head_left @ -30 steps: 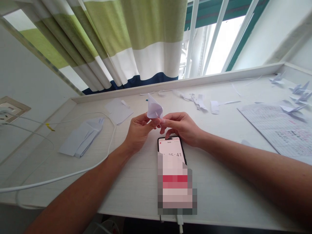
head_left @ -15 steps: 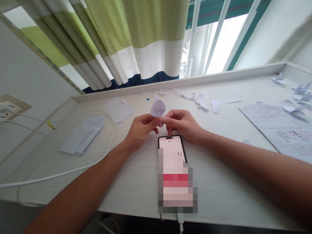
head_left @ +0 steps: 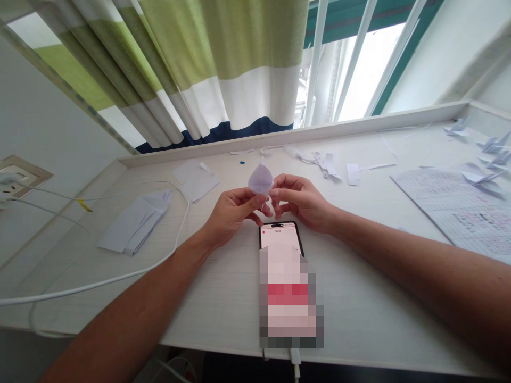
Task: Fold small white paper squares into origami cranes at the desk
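Between my hands, above the desk, is a small folded white paper with a pointed top and rounded sides. My left hand pinches its lower end between thumb and fingers. My right hand has its thumb and index fingertips on the paper's right edge, with the other fingers curled below. Part of the paper's base is hidden behind the fingers. Just below the hands, a phone with a lit screen lies on the desk, most of it blurred out.
On the left lie folded sheets and a flat paper square. Paper scraps lie behind my right hand. At right, folded paper shapes stand near a written sheet. A white cable crosses my left arm.
The folded paper has turned a little and its sides look rounder. My right fingertips have shifted from its base up to its right edge. The left hand has barely moved.
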Action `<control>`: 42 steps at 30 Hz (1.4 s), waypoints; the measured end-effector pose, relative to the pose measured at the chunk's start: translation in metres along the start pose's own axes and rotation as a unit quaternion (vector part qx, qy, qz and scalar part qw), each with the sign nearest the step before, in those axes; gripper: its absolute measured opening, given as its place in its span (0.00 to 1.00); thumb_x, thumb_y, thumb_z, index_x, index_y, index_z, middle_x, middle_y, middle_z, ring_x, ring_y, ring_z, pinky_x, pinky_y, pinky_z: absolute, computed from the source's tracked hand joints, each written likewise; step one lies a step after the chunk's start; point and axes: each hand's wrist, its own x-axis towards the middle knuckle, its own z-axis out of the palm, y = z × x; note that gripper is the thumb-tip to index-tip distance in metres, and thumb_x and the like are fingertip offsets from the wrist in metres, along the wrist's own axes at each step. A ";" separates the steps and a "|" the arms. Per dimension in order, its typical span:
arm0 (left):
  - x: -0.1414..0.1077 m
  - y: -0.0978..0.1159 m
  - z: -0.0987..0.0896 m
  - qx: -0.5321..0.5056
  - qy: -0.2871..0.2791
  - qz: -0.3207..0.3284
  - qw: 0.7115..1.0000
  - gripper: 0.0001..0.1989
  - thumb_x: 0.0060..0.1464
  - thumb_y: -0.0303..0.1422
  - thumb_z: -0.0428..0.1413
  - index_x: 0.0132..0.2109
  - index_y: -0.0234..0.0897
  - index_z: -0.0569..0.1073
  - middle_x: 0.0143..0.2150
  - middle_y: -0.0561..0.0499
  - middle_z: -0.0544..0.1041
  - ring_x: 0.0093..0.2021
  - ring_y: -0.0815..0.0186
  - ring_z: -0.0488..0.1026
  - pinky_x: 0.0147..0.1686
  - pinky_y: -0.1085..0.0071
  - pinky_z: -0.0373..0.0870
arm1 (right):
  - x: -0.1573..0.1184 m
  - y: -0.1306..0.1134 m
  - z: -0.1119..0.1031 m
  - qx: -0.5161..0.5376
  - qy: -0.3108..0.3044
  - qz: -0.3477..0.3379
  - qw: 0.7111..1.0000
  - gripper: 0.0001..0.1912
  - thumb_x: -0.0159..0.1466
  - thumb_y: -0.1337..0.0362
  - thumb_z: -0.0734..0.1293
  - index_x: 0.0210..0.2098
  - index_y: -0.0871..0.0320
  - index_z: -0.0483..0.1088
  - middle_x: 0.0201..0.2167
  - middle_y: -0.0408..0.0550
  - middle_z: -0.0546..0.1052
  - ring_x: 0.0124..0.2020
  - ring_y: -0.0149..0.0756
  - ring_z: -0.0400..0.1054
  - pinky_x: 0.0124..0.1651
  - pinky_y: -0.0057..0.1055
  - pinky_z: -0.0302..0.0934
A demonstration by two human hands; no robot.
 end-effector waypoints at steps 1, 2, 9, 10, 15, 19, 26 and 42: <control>0.000 -0.001 0.001 0.010 -0.002 -0.004 1.000 0.17 0.55 0.47 0.70 0.38 0.36 0.84 0.33 0.45 0.84 0.34 0.62 0.82 0.28 0.71 0.76 | 0.000 0.000 -0.001 -0.007 0.010 -0.023 1.000 0.17 0.57 0.54 0.81 0.37 0.56 0.75 0.30 0.42 0.78 0.30 0.33 0.73 0.33 0.32 0.71; 0.000 -0.001 0.001 0.021 -0.001 -0.008 1.000 0.18 0.54 0.47 0.70 0.38 0.35 0.84 0.33 0.45 0.84 0.33 0.62 0.82 0.28 0.71 0.77 | 0.001 0.000 -0.002 -0.020 0.022 -0.053 0.998 0.18 0.57 0.55 0.80 0.40 0.56 0.76 0.34 0.44 0.80 0.33 0.35 0.75 0.36 0.33 0.72; -0.001 0.004 0.008 0.075 0.017 -0.027 0.997 0.20 0.48 0.47 0.73 0.28 0.34 0.80 0.27 0.46 0.82 0.25 0.65 0.78 0.25 0.70 0.75 | 0.002 0.001 0.000 -0.071 0.074 -0.125 0.987 0.11 0.59 0.60 0.78 0.39 0.56 0.78 0.38 0.47 0.83 0.38 0.37 0.76 0.45 0.38 0.72; -0.001 0.005 0.009 0.079 0.014 -0.027 0.996 0.20 0.47 0.47 0.74 0.27 0.34 0.80 0.27 0.46 0.82 0.24 0.66 0.77 0.24 0.71 0.74 | 0.002 0.001 0.001 -0.072 0.085 -0.123 0.986 0.10 0.59 0.60 0.78 0.36 0.57 0.78 0.37 0.47 0.82 0.37 0.36 0.76 0.43 0.38 0.72; -0.002 0.010 0.010 0.104 0.001 -0.036 0.994 0.20 0.48 0.47 0.73 0.26 0.34 0.80 0.24 0.46 0.81 0.19 0.71 0.71 0.19 0.74 0.67 | 0.002 0.000 0.004 -0.073 0.124 -0.109 0.984 0.11 0.59 0.58 0.76 0.31 0.56 0.74 0.31 0.45 0.79 0.32 0.35 0.74 0.40 0.38 0.73; -0.002 0.010 0.007 0.083 -0.012 -0.070 0.994 0.20 0.47 0.46 0.74 0.24 0.35 0.79 0.25 0.46 0.81 0.19 0.70 0.71 0.17 0.74 0.64 | 0.003 0.001 0.003 -0.076 0.145 -0.111 0.980 0.12 0.58 0.60 0.76 0.36 0.54 0.70 0.31 0.43 0.78 0.33 0.35 0.75 0.36 0.36 0.74; 0.000 0.010 -0.003 0.045 -0.020 -0.107 0.993 0.17 0.48 0.42 0.73 0.25 0.36 0.78 0.25 0.47 0.80 0.20 0.70 0.70 0.17 0.74 0.60 | 0.002 -0.002 0.000 -0.144 0.115 -0.145 0.972 0.02 0.62 0.63 0.69 0.34 0.54 0.73 0.34 0.44 0.79 0.36 0.36 0.75 0.39 0.38 0.76; 0.009 0.001 -0.032 0.452 0.113 0.084 0.881 0.14 0.53 0.44 0.68 0.41 0.40 0.84 0.28 0.51 0.77 0.29 0.62 0.70 0.31 0.67 0.63 | 0.009 0.008 -0.027 -0.487 0.056 -0.152 0.858 0.09 0.66 0.67 0.68 0.38 0.53 0.82 0.39 0.49 0.84 0.43 0.44 0.76 0.53 0.46 0.69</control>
